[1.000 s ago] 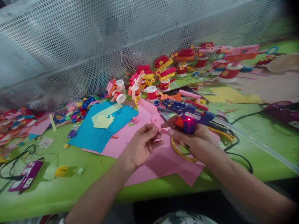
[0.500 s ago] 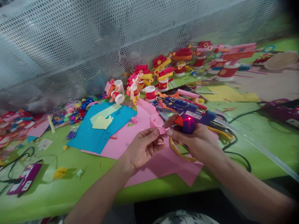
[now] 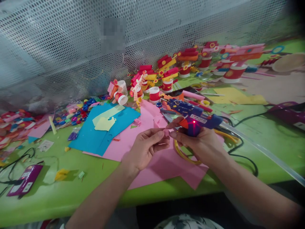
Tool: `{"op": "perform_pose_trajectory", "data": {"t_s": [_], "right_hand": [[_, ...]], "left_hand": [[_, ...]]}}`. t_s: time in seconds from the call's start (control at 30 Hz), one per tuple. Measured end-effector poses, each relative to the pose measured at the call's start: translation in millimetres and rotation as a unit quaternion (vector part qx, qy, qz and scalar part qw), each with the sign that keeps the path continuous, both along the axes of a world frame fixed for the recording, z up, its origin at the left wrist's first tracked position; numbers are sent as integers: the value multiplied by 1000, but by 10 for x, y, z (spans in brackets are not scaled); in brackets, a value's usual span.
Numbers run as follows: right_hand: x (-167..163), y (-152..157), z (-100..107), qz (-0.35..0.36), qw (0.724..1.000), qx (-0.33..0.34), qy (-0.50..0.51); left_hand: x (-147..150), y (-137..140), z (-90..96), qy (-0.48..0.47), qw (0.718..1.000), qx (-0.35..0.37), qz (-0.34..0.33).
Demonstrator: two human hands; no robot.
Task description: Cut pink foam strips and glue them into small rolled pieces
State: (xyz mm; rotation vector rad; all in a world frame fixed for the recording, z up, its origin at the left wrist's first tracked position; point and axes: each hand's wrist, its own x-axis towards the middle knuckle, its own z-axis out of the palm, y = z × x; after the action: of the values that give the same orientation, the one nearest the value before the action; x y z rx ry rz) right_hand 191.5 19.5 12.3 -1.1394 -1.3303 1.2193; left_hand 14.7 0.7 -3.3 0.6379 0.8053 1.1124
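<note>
While the left hand (image 3: 143, 149) pinches a small pink piece (image 3: 166, 133) between thumb and fingers, the right hand (image 3: 202, 142) grips a blue plastic glue gun (image 3: 190, 111) with a glowing red light, its thumb and forefinger right beside the piece, above a flat pink sheet (image 3: 156, 173) on the glossy green desk (image 3: 59, 198).

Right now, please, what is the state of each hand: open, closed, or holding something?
Left hand: closed, pinching a small pink piece.
Right hand: closed, holding a blue glue gun; whether it also grips the pink piece cannot be told.
</note>
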Motion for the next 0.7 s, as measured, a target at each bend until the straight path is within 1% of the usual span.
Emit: {"op": "perform_pose_trajectory", "data": {"t_s": [0.17, 0.3, 0.4, 0.53, 0.7], "right_hand": [[5, -5, 1, 13, 1000, -8, -7], [20, -6, -14, 13, 1000, -12, -23], [24, -12, -6, 14, 999, -8, -32], [27, -24, 13, 10, 1000, -1, -28], [26, -30, 16, 18, 1000, -6, -17]], "left_hand": [[41, -14, -19, 42, 999, 23, 25], [52, -20, -31, 70, 995, 56, 44], [42, -24, -21, 84, 991, 89, 53], [23, -31, -7, 128, 978, 148, 66], [16, -42, -6, 153, 972, 164, 76]]}}
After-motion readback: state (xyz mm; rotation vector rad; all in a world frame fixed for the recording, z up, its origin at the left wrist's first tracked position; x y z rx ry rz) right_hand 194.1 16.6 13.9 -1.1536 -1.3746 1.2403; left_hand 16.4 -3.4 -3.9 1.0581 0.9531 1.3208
